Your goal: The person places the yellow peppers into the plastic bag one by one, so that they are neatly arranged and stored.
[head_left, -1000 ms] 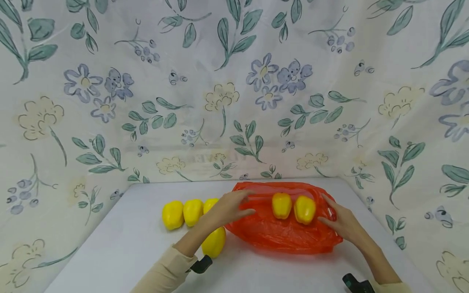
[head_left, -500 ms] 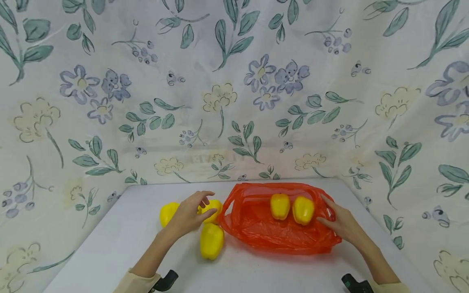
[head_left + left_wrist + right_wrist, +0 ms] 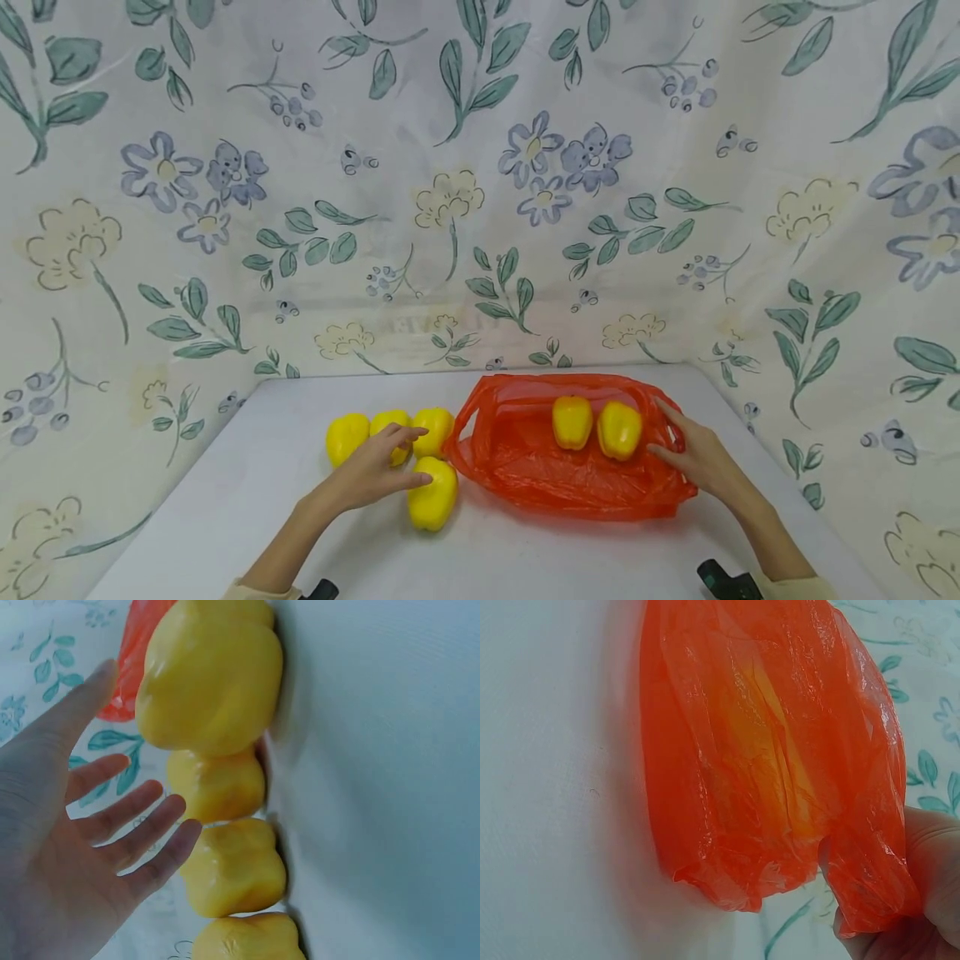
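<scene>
Our left hand (image 3: 369,472), grip apart, has swung from the red bag (image 3: 555,493) to four peppers (image 3: 435,505) on the bench (image 3: 540,558), now within reach; our right hand (image 3: 701,454) clamps the bag, two peppers (image 3: 620,431) inside.

Open left hand (image 3: 82,840), four yellow peppers (image 3: 214,679), red plastic (image 3: 131,671)

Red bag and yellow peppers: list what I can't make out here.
Head: part of the middle pepper, behind the left hand.
Left wrist: the lowest pepper, cut off by the bottom edge.
Right wrist: the yellow shape, its outline blurred by the bag.
Right wrist: most of the right hand, cut off by the edges.
</scene>
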### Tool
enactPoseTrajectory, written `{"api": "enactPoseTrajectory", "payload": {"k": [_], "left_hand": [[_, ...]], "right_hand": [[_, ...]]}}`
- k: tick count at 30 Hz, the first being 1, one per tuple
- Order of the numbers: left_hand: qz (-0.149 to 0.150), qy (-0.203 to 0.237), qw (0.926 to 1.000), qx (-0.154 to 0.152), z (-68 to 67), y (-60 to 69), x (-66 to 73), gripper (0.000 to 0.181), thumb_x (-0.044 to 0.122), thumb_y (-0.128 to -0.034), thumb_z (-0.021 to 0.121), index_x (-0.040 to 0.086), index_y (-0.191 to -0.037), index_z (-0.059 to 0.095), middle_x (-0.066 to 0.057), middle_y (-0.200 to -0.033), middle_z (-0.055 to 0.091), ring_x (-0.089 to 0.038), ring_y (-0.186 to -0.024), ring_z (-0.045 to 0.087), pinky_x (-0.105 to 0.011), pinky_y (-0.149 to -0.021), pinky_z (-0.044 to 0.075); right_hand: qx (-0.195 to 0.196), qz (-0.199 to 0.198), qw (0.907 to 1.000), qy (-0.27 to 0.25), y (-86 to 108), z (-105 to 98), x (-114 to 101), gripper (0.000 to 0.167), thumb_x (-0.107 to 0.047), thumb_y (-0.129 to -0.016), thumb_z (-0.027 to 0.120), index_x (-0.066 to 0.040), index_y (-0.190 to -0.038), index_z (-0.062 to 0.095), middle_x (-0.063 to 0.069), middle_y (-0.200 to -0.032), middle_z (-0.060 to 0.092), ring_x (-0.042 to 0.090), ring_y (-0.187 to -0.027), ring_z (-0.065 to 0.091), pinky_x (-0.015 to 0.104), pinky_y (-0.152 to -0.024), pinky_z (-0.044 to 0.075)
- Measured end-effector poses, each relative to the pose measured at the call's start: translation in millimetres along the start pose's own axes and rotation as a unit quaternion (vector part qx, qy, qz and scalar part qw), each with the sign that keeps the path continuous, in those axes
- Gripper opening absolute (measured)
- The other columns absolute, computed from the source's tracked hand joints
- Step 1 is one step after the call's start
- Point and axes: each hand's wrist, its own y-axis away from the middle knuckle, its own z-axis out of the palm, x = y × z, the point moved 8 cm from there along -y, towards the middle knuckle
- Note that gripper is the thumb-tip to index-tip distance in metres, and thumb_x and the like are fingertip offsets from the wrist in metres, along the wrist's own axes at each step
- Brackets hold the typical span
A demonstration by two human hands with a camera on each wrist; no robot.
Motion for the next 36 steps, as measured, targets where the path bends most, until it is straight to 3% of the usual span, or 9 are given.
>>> {"api": "enactPoseTrajectory", "payload": {"k": [7,14,21,36], "left_hand": [[0.012,0.016,0.9995,-0.026,6.7,5.5,-7.5,0.076,0.055,-0.0745,0.079,0.019,-0.136,0.055,-0.003,-0.124,0.061,-0.025,-0.112,0.058,-0.047,-0.093,0.054],[0.009,0.038,0.9965,-0.073,18.9,10.6,-16.9,0.076,0.053,-0.0745,0.08,0.024,-0.139,0.052,0.004,-0.135,0.056,-0.025,-0.12,0.054,-0.036,-0.09,0.056],[0.034,0.059,0.9911,-0.114,25.1,13.7,-16.9,0.08,0.047,-0.0738,0.083,0.028,-0.142,0.046,0.008,-0.143,0.051,-0.023,-0.123,0.052,-0.037,-0.089,0.054],[0.038,0.064,0.9906,-0.115,28.2,15.5,-17.3,0.085,0.046,-0.0761,0.082,0.02,-0.147,0.041,0.006,-0.144,0.051,-0.022,-0.121,0.054,-0.041,-0.091,0.053]], "right_hand": [[-0.002,-0.003,1.0,-0.002,-0.3,0,0,0.078,-0.017,-0.087,0.073,-0.001,-0.151,0.031,0.032,-0.139,0.05,0.048,-0.117,0.055,0.044,-0.079,0.06],[-0.014,0.016,0.9997,-0.012,1.2,3,3,0.079,-0.018,-0.088,0.073,-0.002,-0.152,0.03,0.032,-0.138,0.05,0.045,-0.112,0.057,0.042,-0.078,0.061],[-0.008,0.011,0.9999,-0.011,-0.4,2,3,0.078,-0.017,-0.087,0.073,-0.002,-0.151,0.031,0.032,-0.137,0.051,0.042,-0.109,0.06,0.04,-0.075,0.061],[-0.005,0.011,0.9999,-0.004,0.0,1,1,0.079,-0.016,-0.086,0.074,-0.001,-0.151,0.032,0.032,-0.138,0.05,0.044,-0.111,0.058,0.043,-0.077,0.061]]}}
